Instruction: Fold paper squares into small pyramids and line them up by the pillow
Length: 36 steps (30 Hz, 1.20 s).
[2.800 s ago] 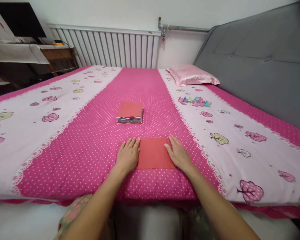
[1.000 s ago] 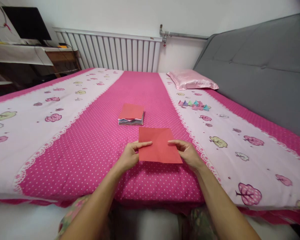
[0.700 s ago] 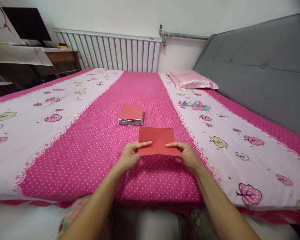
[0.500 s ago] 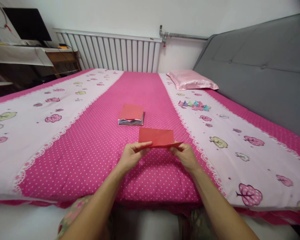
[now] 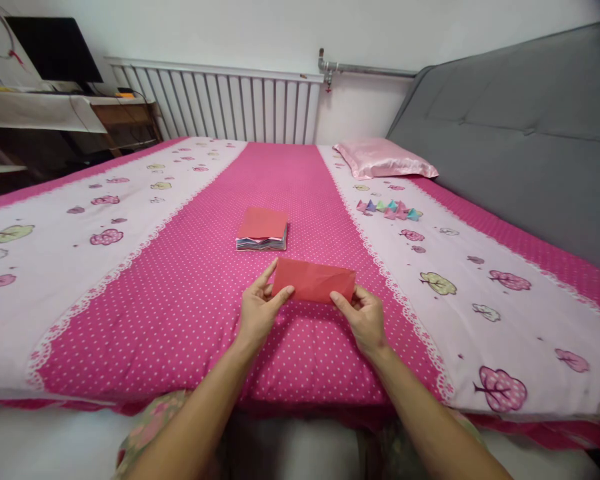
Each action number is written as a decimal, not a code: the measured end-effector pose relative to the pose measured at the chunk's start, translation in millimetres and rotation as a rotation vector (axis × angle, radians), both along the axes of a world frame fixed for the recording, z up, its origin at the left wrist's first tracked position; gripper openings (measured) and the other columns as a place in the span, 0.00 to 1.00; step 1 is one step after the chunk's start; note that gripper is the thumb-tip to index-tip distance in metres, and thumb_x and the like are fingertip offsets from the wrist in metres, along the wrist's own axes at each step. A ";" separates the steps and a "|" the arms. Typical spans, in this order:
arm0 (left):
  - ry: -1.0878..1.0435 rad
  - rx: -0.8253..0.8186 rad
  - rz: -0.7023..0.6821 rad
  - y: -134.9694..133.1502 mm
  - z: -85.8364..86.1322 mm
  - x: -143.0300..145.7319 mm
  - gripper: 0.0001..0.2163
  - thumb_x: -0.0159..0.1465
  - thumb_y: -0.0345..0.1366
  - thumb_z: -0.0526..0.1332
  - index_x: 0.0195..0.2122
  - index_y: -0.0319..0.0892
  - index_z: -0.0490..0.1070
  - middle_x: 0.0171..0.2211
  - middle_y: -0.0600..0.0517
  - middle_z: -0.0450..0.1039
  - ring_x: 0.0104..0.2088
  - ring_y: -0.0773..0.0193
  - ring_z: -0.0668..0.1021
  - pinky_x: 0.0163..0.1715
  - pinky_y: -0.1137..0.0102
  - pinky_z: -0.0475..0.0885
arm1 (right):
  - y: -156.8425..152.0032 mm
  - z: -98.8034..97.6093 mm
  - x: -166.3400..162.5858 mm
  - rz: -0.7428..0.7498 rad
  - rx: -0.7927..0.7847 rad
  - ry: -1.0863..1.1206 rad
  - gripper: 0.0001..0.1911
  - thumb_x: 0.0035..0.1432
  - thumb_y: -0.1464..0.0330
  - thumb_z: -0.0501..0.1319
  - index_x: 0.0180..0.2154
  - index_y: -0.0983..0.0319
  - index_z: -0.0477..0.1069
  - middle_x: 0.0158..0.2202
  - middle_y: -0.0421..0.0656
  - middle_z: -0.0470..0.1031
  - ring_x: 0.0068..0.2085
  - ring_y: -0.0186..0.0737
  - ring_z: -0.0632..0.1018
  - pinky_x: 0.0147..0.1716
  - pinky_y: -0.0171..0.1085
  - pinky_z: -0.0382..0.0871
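A red sheet of paper (image 5: 313, 280), folded to a long rectangle, is held above the bed's near edge. My left hand (image 5: 261, 303) pinches its left end, thumb on the near face and fingers behind. At the other end, my right hand (image 5: 364, 312) grips it the same way, its thumb lying over the lower right part. Just beyond the hands, a stack of square paper (image 5: 263, 225) with a red top sheet lies on the bed. To the right rests a cluster of small folded paper pieces (image 5: 390, 209) in pink, purple, green and blue.
The bed is spread with a pink and white patterned bedsheet (image 5: 180, 313). A pink pillow (image 5: 383, 160) lies at the far right, by the grey padded headboard (image 5: 525, 133). A white radiator (image 5: 220, 100) stands along the wall, and a desk with a monitor (image 5: 53, 52) at far left.
The paper has turned from a partly open fold to a flat narrow rectangle facing me. Both thumbs have shifted onto its near face, and my left fingers have gone up behind it.
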<state>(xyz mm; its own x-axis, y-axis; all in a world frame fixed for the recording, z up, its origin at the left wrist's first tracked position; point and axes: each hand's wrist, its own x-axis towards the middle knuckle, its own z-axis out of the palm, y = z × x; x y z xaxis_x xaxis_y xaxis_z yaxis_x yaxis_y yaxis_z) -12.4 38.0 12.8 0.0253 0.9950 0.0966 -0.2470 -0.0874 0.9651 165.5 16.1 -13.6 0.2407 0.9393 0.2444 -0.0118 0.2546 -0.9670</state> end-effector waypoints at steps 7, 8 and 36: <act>-0.045 -0.092 -0.007 2.3 -1.3 -2.0 0.36 0.44 0.37 0.71 0.56 0.39 0.62 0.35 0.48 0.78 0.34 0.62 0.79 0.37 0.68 0.73 | -0.1 1.7 -4.4 -0.008 -0.013 0.147 0.24 0.46 0.64 0.67 0.42 0.59 0.59 0.35 0.44 0.77 0.37 0.42 0.79 0.38 0.42 0.74; -0.045 -0.093 -0.013 3.0 -2.6 -1.9 0.33 0.44 0.38 0.71 0.52 0.37 0.66 0.38 0.45 0.78 0.36 0.60 0.79 0.39 0.67 0.73 | -0.2 2.4 -4.6 -0.013 -0.018 0.153 0.26 0.46 0.64 0.67 0.45 0.59 0.58 0.35 0.44 0.77 0.37 0.43 0.79 0.38 0.42 0.74; -0.027 -0.155 -0.141 -3.9 -1.6 0.6 0.15 0.50 0.43 0.68 0.34 0.36 0.77 0.32 0.46 0.79 0.32 0.59 0.79 0.38 0.67 0.72 | 3.7 -2.1 -2.7 -0.019 -0.064 0.303 0.14 0.45 0.64 0.68 0.34 0.62 0.71 0.24 0.37 0.77 0.25 0.32 0.76 0.28 0.32 0.70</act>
<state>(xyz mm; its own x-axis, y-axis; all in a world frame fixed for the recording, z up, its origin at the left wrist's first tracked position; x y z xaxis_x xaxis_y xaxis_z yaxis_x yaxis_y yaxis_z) -11.8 34.1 11.3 0.1646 0.9848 -0.0547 -0.2723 0.0986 0.9571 162.8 19.8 -15.6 0.3109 0.9452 0.0995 -0.2982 0.1964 -0.9341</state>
